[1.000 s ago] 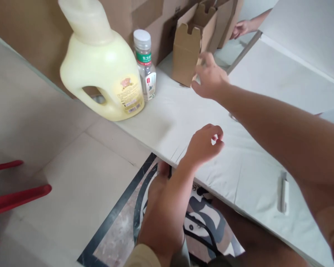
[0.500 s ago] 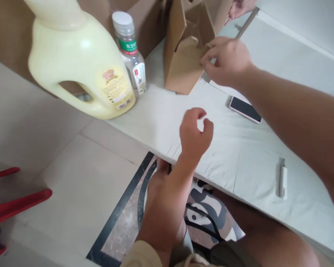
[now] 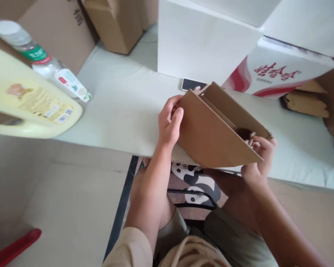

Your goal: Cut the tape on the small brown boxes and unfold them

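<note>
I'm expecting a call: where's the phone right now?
In the head view, the phone lies on the table, above and just right of centre, between the white box and the held carton.

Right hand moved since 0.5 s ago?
Yes: the bare right hand came nearer, toward the front edge of the pale cloth-covered table, holding a brown cardboard box.

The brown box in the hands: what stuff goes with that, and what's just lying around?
Being used:
- open cardboard box
- left hand, holding its left side
- right hand, holding its right end

Probably just lying about, untouched:
- yellow jug
- clear bottle
- phone
- red-and-white carton
</note>
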`<control>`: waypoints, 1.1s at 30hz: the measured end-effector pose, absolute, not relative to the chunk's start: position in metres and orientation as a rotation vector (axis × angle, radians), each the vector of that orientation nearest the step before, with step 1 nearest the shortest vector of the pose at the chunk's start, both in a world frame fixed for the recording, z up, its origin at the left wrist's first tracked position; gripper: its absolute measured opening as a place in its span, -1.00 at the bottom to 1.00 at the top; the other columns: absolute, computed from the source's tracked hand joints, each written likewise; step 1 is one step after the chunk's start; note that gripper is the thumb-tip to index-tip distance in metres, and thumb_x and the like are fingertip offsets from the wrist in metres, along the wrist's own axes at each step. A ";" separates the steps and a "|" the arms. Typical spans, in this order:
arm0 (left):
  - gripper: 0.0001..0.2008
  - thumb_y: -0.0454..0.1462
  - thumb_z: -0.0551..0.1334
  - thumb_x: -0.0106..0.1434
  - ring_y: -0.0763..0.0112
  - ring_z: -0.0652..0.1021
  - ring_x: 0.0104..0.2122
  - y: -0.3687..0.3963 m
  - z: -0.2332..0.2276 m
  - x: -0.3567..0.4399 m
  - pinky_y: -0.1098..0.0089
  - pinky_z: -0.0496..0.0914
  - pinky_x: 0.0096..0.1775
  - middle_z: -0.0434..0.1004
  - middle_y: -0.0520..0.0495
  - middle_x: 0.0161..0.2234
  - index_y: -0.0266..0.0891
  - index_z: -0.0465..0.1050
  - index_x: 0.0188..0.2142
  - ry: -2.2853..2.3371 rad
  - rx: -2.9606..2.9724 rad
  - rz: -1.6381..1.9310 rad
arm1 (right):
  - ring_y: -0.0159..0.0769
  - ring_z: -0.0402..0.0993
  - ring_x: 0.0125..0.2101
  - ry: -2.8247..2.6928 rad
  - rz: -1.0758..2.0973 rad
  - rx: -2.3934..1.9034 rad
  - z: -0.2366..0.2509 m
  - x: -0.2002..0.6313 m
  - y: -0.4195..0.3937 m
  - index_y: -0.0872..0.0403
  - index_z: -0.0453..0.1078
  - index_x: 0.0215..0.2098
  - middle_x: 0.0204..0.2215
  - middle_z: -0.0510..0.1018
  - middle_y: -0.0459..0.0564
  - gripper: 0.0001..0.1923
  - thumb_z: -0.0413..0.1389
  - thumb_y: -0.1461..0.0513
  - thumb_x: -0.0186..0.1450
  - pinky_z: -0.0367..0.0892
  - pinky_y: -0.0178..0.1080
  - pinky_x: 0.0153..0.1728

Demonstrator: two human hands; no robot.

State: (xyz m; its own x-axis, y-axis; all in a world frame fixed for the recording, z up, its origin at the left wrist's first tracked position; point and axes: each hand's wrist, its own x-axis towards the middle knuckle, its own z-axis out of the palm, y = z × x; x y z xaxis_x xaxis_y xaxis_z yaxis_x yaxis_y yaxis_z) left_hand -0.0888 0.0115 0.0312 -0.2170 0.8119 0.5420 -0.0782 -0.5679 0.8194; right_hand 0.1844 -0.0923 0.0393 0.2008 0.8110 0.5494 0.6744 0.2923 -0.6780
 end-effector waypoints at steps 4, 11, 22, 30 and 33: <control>-0.55 0.18 0.22 0.36 0.27 0.63 -0.22 0.012 0.028 -0.064 0.24 0.50 -0.07 0.64 -0.02 -0.23 -0.09 0.54 -0.07 0.845 1.388 1.827 | 0.03 0.37 0.19 -1.459 0.151 -1.501 0.044 0.182 -0.093 -0.02 0.58 -0.14 0.02 0.43 0.09 -0.56 0.03 -0.12 0.42 0.21 0.28 0.32; -0.54 0.23 0.22 0.30 0.22 0.65 -0.11 0.025 0.024 -0.062 0.17 0.50 0.08 0.60 -0.01 -0.26 -0.09 0.46 -0.25 0.889 1.172 1.927 | -0.11 0.42 0.05 -1.482 0.306 -1.337 0.036 0.184 -0.066 -0.07 0.59 -0.09 -0.06 0.45 0.02 -0.65 0.01 -0.01 0.47 0.38 0.09 0.16; -0.50 0.21 0.26 0.24 0.25 0.60 -0.19 0.036 0.033 -0.056 0.19 0.51 -0.01 0.51 -0.02 -0.40 -0.12 0.32 -0.48 0.960 0.992 1.944 | -0.05 0.41 0.14 -1.513 0.170 -1.304 0.027 0.172 -0.065 -0.10 0.42 0.23 0.08 0.45 0.06 -0.58 0.01 0.09 0.45 0.43 0.11 0.17; -0.40 0.28 0.36 0.14 0.45 0.41 -0.50 0.033 0.036 -0.048 0.32 0.35 -0.38 0.36 0.09 -0.48 -0.11 0.19 -0.43 1.115 1.032 1.910 | -0.09 0.47 0.13 -1.421 0.322 -1.088 0.014 0.170 -0.063 -0.11 0.26 0.09 0.05 0.44 0.03 -0.72 0.07 0.12 0.43 0.49 0.09 0.10; -0.41 0.26 0.36 0.17 0.48 0.40 -0.49 0.038 0.025 -0.053 0.34 0.32 -0.37 0.33 0.11 -0.47 -0.12 0.19 -0.41 1.141 1.079 1.914 | -0.17 0.50 0.08 -1.293 0.269 -1.022 0.011 0.163 -0.060 -0.14 0.13 0.03 0.05 0.42 -0.02 -0.71 0.11 0.13 0.41 0.51 0.03 0.06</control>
State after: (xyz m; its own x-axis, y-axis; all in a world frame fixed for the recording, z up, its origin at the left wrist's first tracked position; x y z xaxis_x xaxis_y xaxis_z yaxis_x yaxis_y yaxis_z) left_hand -0.0532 0.0379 0.0253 -0.4472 0.8364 0.3170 -0.1188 -0.4068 0.9057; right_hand 0.1625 -0.0603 0.0113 0.3127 0.6813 0.6619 0.3606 0.5595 -0.7463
